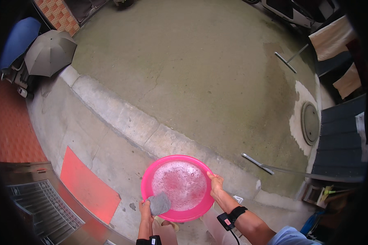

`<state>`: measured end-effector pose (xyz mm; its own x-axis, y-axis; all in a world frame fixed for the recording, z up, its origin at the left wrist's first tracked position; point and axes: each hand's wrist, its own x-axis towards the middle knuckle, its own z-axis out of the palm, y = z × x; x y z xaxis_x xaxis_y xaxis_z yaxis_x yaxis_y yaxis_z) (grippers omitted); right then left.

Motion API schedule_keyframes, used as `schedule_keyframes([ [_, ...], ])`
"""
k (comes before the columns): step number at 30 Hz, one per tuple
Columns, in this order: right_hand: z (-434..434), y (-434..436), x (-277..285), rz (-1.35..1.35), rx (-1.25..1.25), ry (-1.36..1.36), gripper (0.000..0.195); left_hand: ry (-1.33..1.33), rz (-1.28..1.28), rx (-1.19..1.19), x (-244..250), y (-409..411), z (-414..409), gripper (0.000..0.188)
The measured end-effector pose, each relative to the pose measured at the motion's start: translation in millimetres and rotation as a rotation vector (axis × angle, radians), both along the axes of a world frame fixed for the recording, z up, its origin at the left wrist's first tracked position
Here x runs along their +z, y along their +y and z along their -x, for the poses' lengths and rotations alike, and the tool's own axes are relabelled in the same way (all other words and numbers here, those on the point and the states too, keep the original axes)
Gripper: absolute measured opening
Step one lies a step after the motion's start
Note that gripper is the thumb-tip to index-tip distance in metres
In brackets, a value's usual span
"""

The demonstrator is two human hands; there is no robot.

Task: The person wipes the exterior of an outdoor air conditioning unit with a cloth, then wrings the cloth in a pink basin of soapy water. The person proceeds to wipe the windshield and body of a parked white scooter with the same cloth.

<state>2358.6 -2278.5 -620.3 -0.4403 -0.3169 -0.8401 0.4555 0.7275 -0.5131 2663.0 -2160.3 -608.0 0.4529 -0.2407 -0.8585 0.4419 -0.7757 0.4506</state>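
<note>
A pink plastic basin (178, 216) of foamy, bubbly water (181, 185) is carried in front of my legs, above the concrete. My left hand (145, 211) grips its near left rim together with a wadded grey cloth (159, 203). The cloth hangs over the rim, partly above the water. On the right side of the basin, my right hand (215, 182) is closed around the rim, thumb on top. The fingers under the rim are hidden on both sides.
A low concrete kerb (116, 107) crosses ahead. At left lie a red mat (87, 183) and a metal door (46, 202); farther off, a grey umbrella (50, 53). To the right are metal stand feet (257, 163), hanging cloths (332, 38) and a round manhole cover (310, 123).
</note>
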Motion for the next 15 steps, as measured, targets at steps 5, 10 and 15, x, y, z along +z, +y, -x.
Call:
schedule_keyframes([
  [5,23,-77,76,0.068,-0.063,0.071,0.022,0.027,0.018,-0.081,71,-105,15,0.060],
  [10,48,-160,110,0.016,-0.173,0.142,0.021,0.051,0.063,-0.220,111,-230,25,0.061],
  [15,53,-265,136,0.037,-0.326,0.054,0.023,-0.045,0.137,-0.397,137,-362,21,0.062],
])
